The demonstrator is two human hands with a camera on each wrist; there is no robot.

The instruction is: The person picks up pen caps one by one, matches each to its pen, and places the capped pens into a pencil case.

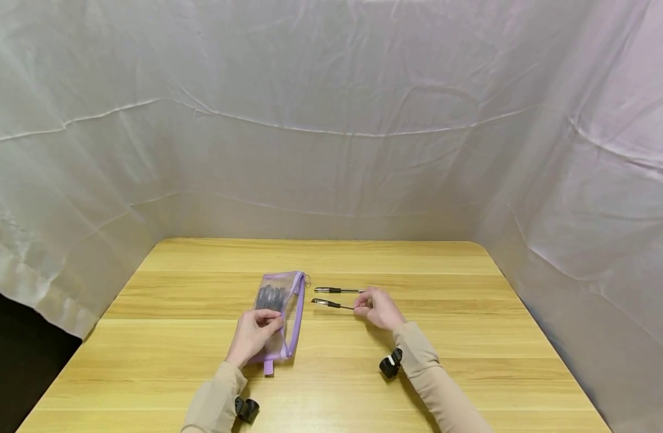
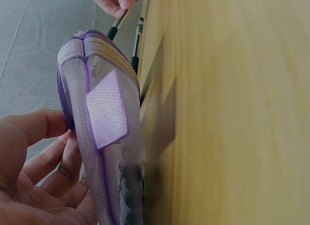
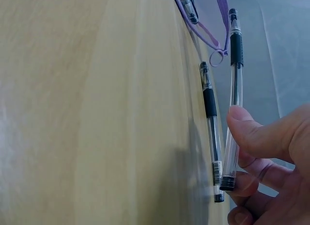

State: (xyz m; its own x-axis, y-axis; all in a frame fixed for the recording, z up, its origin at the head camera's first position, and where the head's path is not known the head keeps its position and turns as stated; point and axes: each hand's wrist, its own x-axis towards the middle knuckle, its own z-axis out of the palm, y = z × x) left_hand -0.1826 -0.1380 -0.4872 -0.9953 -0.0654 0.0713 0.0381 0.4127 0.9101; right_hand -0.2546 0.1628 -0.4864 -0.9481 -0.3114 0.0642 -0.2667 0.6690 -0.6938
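Note:
A purple-edged mesh pencil pouch [image 1: 293, 340] lies on the table, its zipper side gaping toward the right. Several dark-gripped pens [image 1: 270, 297] show through the mesh. My left hand [image 1: 250, 337] pinches the upper layer of the pouch near its opening between thumb and forefinger. A capped clear gel pen [image 3: 236, 48] with a black grip is held near its rear end by my right hand [image 1: 382, 310], raised off the tabletop and its cap directed at the pouch. Beside it a second gel pen [image 3: 210, 101] lies on the table, close behind the right fingers.
The wooden table [image 1: 450, 373] carries these things near its middle. Grey-white cloth [image 1: 331, 174] hangs behind it and along both sides. A small ring [image 1: 308, 279] hangs at the pouch's far corner, and a lilac tab [image 2: 107, 111] sticks out at its near end.

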